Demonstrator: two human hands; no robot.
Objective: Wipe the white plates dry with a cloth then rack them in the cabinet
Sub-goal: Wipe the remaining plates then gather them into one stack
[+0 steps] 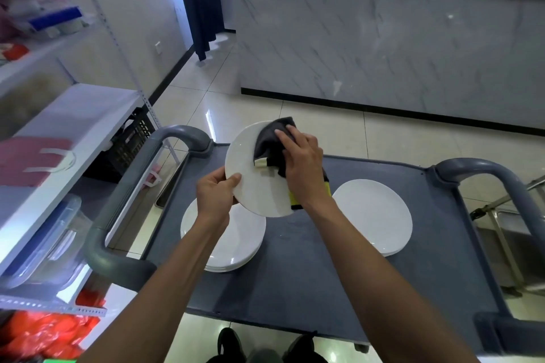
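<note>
Plate [250, 183] is held tilted above the grey cart [295, 274], between two stacks: one [233, 247] lying under the left hand, one [374, 215] to the right. The left hand [213, 194] pinches the plate's near-left rim, thumb on its face. The right hand [300, 168] presses a dark cloth [269, 146] with yellow edging against the plate's upper right, fingers curled over it.

The wiping step is in hand, I judge. Next the cloth needs to sweep the rest of the face, then the back, before the plate goes on to a stack or the cabinet.

No cabinet rack shows. Which stack is dry I cannot tell, nor how many plates each holds. The plate's underside is hidden, and the shelves [59, 132] at left are blurred.
</note>
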